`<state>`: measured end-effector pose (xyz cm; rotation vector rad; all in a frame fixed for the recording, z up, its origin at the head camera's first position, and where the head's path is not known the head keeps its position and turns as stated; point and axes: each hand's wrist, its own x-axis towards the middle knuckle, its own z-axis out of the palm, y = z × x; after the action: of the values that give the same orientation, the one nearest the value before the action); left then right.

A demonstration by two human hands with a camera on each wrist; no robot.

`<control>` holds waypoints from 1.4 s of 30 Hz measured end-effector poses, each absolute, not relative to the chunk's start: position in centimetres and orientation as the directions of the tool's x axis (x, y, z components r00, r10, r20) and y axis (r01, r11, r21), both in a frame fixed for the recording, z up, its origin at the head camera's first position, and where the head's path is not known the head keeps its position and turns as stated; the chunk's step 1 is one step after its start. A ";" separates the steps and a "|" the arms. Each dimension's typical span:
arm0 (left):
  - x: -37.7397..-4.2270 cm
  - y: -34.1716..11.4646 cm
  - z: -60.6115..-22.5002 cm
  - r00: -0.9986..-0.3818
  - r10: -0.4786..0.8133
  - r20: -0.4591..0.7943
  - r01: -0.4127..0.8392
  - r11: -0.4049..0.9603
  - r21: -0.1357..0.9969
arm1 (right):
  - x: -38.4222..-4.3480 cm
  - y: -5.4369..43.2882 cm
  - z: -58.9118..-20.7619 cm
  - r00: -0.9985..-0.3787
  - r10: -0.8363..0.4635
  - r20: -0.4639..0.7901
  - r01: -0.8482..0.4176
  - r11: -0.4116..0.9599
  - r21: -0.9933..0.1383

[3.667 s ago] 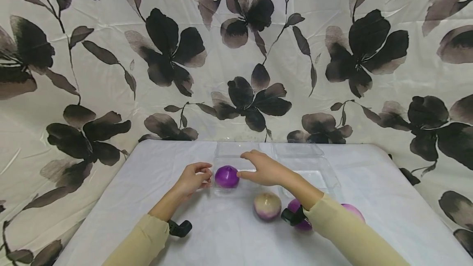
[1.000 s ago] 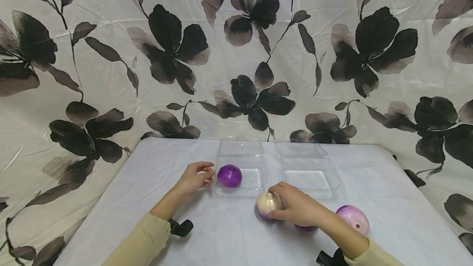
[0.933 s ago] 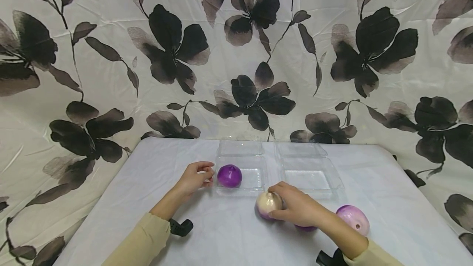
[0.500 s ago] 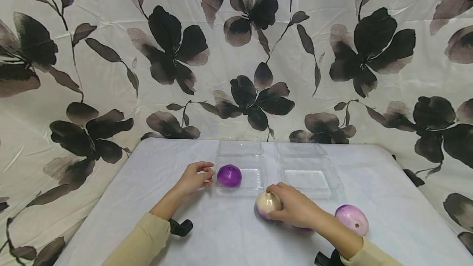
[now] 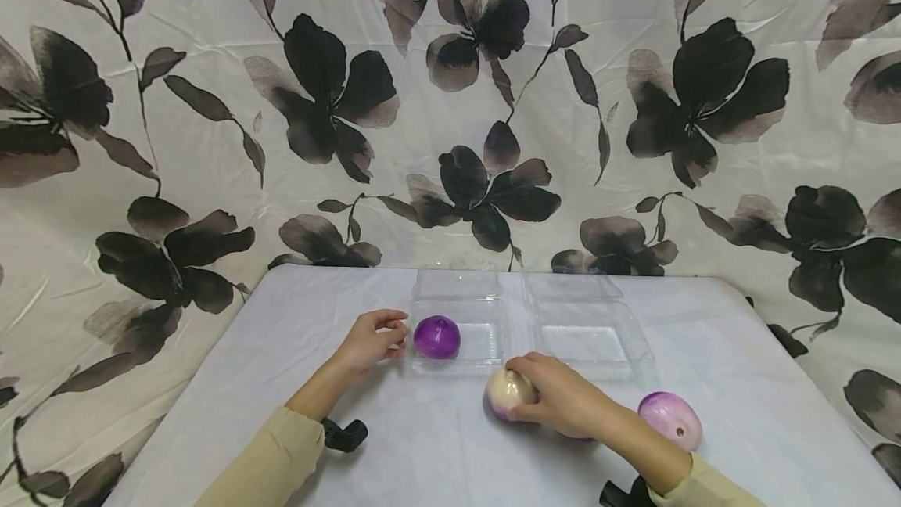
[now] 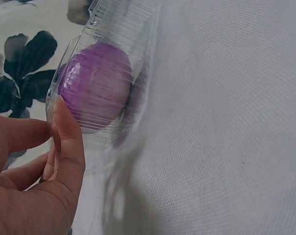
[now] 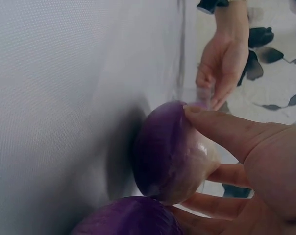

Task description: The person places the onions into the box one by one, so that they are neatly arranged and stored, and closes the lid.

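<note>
Holding pale-topped onion (image 5: 507,395): right grip (image 5: 561,395). Left grip (image 5: 368,343) pinching clear clamshell container (image 5: 484,340) edge, purple onion (image 5: 437,337) inside, just beside.

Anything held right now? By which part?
Right hand: cream-and-purple onion, by its sides. Left hand: clear container, apparently pinched at its rim.

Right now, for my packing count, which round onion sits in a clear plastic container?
The deep purple round onion, in the clear plastic container by the left hand; the others are outside, including the cream-and-purple onion in the right hand.
</note>
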<state>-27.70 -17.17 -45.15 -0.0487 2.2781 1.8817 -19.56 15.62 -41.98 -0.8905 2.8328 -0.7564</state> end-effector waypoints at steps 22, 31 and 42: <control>-27.6 -17.1 -45.2 -0.983 0.091 -0.159 -0.139 0.194 0.971 | -19.9 15.5 -42.2 -0.797 -0.589 0.134 -0.557 0.630 -0.542; -27.5 -17.1 -44.9 -0.983 0.086 -0.160 -0.140 0.203 0.969 | -20.3 16.0 -41.4 -0.774 -0.623 0.116 -0.480 0.457 -0.748; -27.4 -17.0 -44.8 -0.982 0.090 -0.165 -0.146 0.189 0.971 | -20.9 15.6 -39.4 -0.792 -0.594 0.141 -0.452 0.415 -0.789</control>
<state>-27.36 -17.00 -44.80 -0.0538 2.2726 1.8899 -20.88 15.56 -39.39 -0.9342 2.5041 -1.3200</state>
